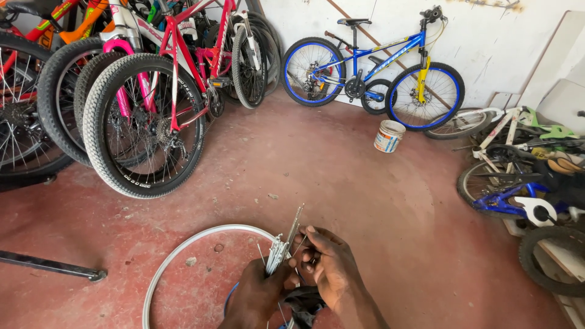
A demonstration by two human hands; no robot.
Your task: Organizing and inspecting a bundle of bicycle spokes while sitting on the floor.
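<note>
My left hand [259,295] grips a bundle of thin metal spokes [277,253] that point up and away from me. My right hand [326,265] is right beside it, its fingers pinching a single spoke [295,224] that sticks up above the bundle. Under both hands a bare silver wheel rim [183,250] lies flat on the red floor. A dark hub or rag [304,301] sits just below my hands, partly hidden.
Several red and pink bicycles [152,109] lean in a row at the left. A blue bicycle [378,67] stands against the white back wall with a small white bucket [389,136] in front. Bike frames and wheels [524,176] pile at the right. A black bar [49,265] lies at left.
</note>
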